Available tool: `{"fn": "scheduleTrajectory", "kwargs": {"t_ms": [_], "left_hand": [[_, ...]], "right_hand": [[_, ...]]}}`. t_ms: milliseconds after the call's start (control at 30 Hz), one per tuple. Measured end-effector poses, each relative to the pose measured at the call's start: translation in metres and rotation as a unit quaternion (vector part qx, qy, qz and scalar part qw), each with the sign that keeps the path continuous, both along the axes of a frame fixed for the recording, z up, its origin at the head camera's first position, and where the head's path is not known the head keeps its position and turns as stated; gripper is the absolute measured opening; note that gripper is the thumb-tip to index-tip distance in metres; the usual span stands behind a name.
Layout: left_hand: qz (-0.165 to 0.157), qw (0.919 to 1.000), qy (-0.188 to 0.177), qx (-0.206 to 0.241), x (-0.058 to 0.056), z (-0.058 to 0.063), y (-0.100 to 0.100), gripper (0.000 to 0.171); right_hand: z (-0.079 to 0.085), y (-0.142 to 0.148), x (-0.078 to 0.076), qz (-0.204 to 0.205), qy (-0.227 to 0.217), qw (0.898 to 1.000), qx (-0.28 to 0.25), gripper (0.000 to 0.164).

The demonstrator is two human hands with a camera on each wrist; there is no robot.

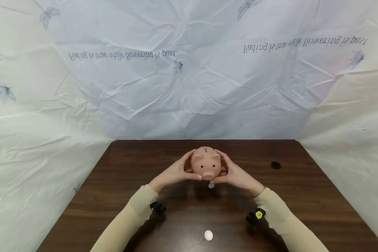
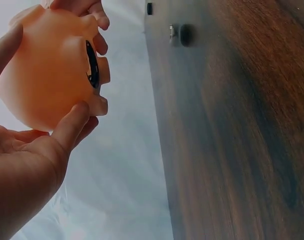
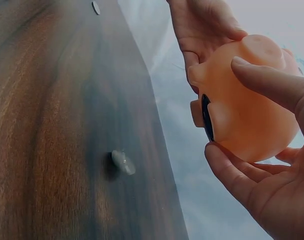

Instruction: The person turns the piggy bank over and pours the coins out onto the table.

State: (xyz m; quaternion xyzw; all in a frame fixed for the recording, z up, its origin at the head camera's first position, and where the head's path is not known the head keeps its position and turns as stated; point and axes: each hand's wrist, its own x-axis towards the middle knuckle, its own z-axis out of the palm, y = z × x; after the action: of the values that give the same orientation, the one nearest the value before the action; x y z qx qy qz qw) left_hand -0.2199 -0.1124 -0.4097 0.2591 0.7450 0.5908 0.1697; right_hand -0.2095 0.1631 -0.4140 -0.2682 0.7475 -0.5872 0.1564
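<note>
From here, the left hand (image 1: 175,170) and right hand (image 1: 236,175) grip the piggy bank (image 1: 205,164) above the table (image 1: 138,161) — probably light, stiff, slippery (that smooth finish), best cupped by its round sides.

Piggy bank (image 1: 206,166) between hands (image 1: 175,170) (image 1: 236,175), table (image 1: 182,220) below

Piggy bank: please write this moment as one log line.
left hand: holds piggy bank | right hand: holds piggy bank | piggy bank: held above table | on table: pale coin, black piece at right
</note>
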Motion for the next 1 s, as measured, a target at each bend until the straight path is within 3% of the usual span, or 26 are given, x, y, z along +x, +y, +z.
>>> {"fn": "scheduleTrajectory", "kwargs": {"t_ms": [733, 900, 1000], "left_hand": [[-0.015, 0.9994, -0.031, -0.002, -0.004, -0.015, 0.005, 0.109], [-0.02, 0.9995, -0.022, -0.014, -0.006, -0.014, 0.006, 0.098], [-0.006, 0.999, -0.024, -0.037, -0.01, -0.012, 0.006, 0.09]], "right_hand": [[-0.008, 0.006, 0.002, 0.023, -0.049, 0.999, -0.006, 0.11], [-0.008, 0.007, 0.0, 0.026, -0.046, 0.999, 0.006, 0.104], [-0.008, 0.007, -0.003, 0.014, -0.045, 0.998, 0.031, 0.096]]}}
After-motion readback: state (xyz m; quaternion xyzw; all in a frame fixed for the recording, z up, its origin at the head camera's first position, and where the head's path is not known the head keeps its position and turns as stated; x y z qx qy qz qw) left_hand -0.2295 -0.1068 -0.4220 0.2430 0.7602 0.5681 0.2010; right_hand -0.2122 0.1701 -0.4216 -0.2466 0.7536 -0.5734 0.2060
